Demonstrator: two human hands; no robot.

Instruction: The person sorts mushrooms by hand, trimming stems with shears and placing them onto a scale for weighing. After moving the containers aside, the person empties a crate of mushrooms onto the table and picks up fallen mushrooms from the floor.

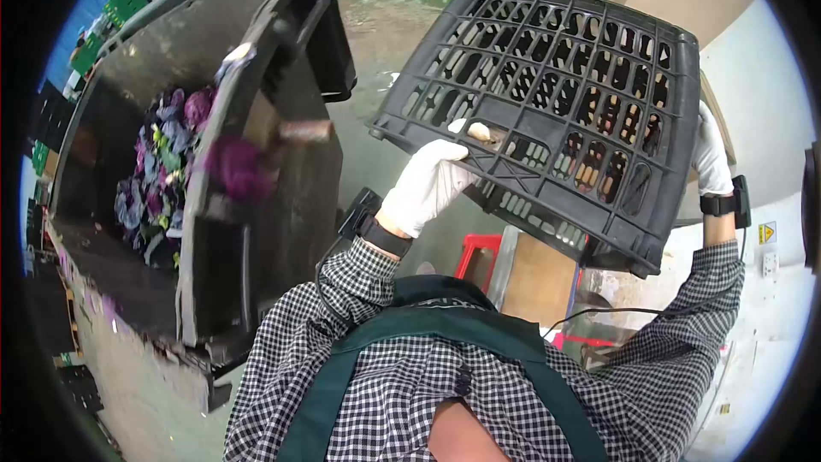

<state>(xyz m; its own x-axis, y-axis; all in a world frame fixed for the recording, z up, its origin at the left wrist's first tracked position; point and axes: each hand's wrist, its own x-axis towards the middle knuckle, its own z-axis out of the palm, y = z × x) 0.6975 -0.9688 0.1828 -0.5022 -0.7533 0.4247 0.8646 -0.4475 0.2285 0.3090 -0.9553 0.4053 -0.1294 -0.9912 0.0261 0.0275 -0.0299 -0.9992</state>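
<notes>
Both gloved hands hold up a black slatted plastic crate (pixel 547 77), tilted so that its grid faces me. My left hand (pixel 432 184) is closed on the crate's near left edge, with fingertips showing through a slot. At the right side my right hand (pixel 711 154) grips the crate's edge, its fingers partly hidden behind it. Left of the crate stands a large dark wheeled bin (pixel 282 231) with purple cabbage leaves (pixel 162 171) inside. A blurred purple cabbage (pixel 239 167) shows in front of the bin's near wall, apart from my hands.
Below the crate are a red stool (pixel 481 252) and a brown board (pixel 539 278). A cable (pixel 607 312) runs by my right arm. White wall (pixel 770 120) with a socket lies at the right. Green crates (pixel 126 0) stand far left, beyond the bin.
</notes>
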